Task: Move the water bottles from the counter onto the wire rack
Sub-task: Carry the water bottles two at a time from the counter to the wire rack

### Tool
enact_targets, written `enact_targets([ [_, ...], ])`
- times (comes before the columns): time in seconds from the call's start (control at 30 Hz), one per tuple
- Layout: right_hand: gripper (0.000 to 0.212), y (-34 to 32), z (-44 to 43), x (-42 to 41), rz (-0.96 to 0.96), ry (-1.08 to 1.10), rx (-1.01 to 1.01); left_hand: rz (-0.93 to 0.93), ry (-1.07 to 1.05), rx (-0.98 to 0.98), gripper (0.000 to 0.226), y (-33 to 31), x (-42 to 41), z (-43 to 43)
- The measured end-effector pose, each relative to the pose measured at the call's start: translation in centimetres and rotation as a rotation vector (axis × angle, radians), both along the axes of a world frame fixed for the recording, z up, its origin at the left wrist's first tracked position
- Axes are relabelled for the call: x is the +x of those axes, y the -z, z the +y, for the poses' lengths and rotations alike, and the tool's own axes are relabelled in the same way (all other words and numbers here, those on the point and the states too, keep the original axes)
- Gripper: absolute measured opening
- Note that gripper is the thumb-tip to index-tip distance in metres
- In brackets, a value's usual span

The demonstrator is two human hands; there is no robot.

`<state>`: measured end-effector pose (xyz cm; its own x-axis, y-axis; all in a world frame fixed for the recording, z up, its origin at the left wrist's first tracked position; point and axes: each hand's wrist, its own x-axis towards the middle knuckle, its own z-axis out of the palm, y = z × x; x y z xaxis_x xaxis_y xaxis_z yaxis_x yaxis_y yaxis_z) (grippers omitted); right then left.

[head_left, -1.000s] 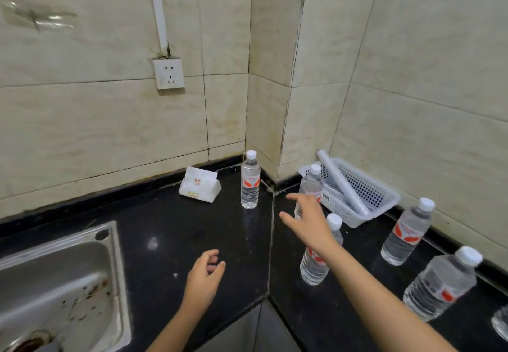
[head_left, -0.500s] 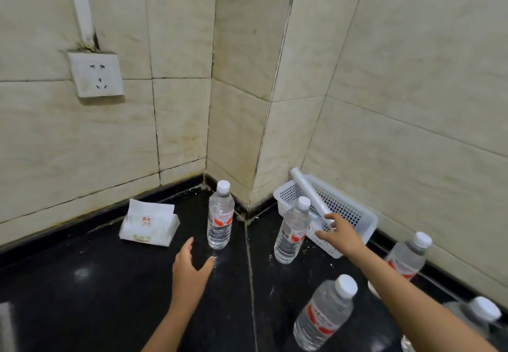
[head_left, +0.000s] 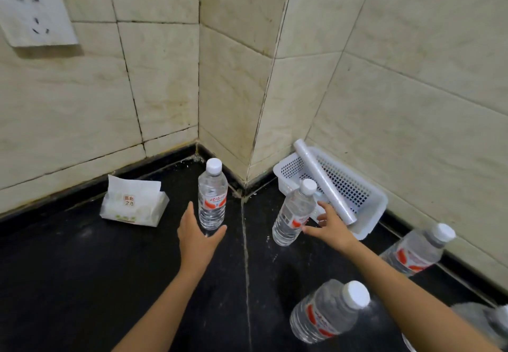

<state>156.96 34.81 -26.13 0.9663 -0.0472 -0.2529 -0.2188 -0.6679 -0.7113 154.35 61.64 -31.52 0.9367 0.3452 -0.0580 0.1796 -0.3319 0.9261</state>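
Several clear water bottles with white caps and red labels stand on the black counter (head_left: 68, 283). One bottle (head_left: 212, 195) is in the corner; my left hand (head_left: 196, 237) is open right in front of its base, fingers spread around it without closing. A second bottle (head_left: 294, 212) stands to the right; my right hand (head_left: 330, 226) is open beside it, fingertips at its lower side. A third bottle (head_left: 327, 313) is near the front, a fourth (head_left: 415, 250) by the right wall. No wire rack is in view.
A white plastic basket (head_left: 368, 208) with a clear film roll (head_left: 324, 184) across it sits against the right wall. A tissue pack (head_left: 134, 204) lies left of the corner bottle. Tiled walls close the corner; a socket (head_left: 35, 13) is on the left wall.
The view has moved closer to the corner. My left hand reached forward to the corner bottle's base, and my right hand moved from the basket edge to the second bottle's side.
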Motion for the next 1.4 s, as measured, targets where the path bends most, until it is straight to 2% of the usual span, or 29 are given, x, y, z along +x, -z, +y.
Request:
enact_targets([
  [0.17,0.088,0.0,0.1,2.4,-0.074,-0.106,0.140,-0.022,-0.035,0.009,0.100,-1.1,2.5,-0.2],
  [0.3,0.081,0.8,0.0,3.9,-0.056,-0.172,0.232,-0.034,0.007,-0.083,0.107,-1.7,4.7,-0.3],
  [0.4,0.077,1.7,-0.1,5.0,-0.073,-0.168,0.280,-0.033,0.048,-0.183,0.111,-1.6,5.7,0.0],
  [0.6,0.079,3.1,0.1,5.8,-0.076,-0.132,0.334,-0.059,-0.026,-0.225,0.115,-1.1,7.9,-1.1],
  [0.67,0.080,3.6,0.2,6.0,-0.083,-0.099,0.365,-0.066,-0.091,-0.189,0.111,-0.8,8.5,-1.7],
  [0.8,0.075,4.0,0.8,6.1,-0.117,-0.066,0.372,-0.071,-0.170,-0.065,0.079,-0.5,8.5,-2.4],
  [0.87,0.074,4.0,1.1,6.2,-0.123,-0.066,0.369,-0.058,-0.178,-0.036,0.072,-0.6,8.0,-2.5],
  [1.17,0.074,3.4,1.2,5.4,-0.118,-0.026,0.314,0.047,0.012,-0.032,0.076,-1.3,3.9,-1.9],
  [1.4,0.071,1.9,1.7,1.9,-0.143,0.059,0.254,0.042,0.163,-0.103,0.066,-1.8,-0.1,-1.6],
])
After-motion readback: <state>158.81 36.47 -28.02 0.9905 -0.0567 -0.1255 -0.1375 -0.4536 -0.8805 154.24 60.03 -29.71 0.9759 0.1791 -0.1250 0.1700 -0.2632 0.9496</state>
